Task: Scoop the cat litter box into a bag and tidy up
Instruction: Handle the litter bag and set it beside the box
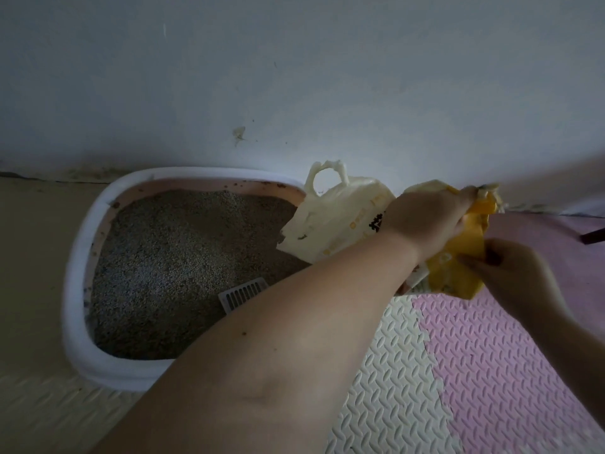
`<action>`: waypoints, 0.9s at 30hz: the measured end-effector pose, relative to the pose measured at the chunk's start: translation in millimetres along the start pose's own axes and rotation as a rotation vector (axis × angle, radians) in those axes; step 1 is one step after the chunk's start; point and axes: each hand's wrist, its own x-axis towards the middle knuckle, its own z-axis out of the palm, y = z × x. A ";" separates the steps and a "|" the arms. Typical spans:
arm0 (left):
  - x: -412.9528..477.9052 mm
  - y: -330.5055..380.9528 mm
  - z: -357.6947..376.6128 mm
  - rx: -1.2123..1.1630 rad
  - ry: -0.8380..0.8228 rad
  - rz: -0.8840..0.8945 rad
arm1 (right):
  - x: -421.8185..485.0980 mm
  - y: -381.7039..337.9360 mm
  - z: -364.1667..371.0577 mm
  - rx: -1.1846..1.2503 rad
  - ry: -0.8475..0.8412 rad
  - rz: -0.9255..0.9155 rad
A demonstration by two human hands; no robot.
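Where the box (78,257) sits: on the floor (32,240) against the wall (294,77); it has a white rim and is filled with grey litter (170,257).
Scoop (244,293): slotted, lying on the litter at the near right of the box, partly hidden by the left arm (294,322).
Cream bag (330,224): looped handle upward, leaning over the box's right rim.
Yellow bag (458,273): crumpled, held just right of the box, over the mats. The left grip hides whether it joins the cream bag.
Left grip (425,221): fingers curled round the yellow bag's bunched top, near the wall.
Right grip (514,270): pinching the yellow bag's lower right edge.
Mats: a cream tile (393,371) and a pink tile (507,371), textured foam, side by side on the floor.
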 end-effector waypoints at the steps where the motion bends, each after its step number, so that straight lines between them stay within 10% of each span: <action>1: -1.2 3.1 5.1 0.005 -0.047 0.019 | 0.5 5.1 4.4 -0.024 -0.048 0.029; 12: -7.4 14.6 50.5 0.053 -0.323 0.072 | 10.9 41.5 11.9 0.217 -0.121 0.118; 21: -17.6 -5.9 50.2 0.089 -0.422 0.046 | 17.2 67.5 29.4 -0.100 -0.217 0.206; 27: -16.3 -7.4 51.6 0.195 -0.409 0.087 | 32.0 36.6 7.2 -0.035 -0.056 -0.025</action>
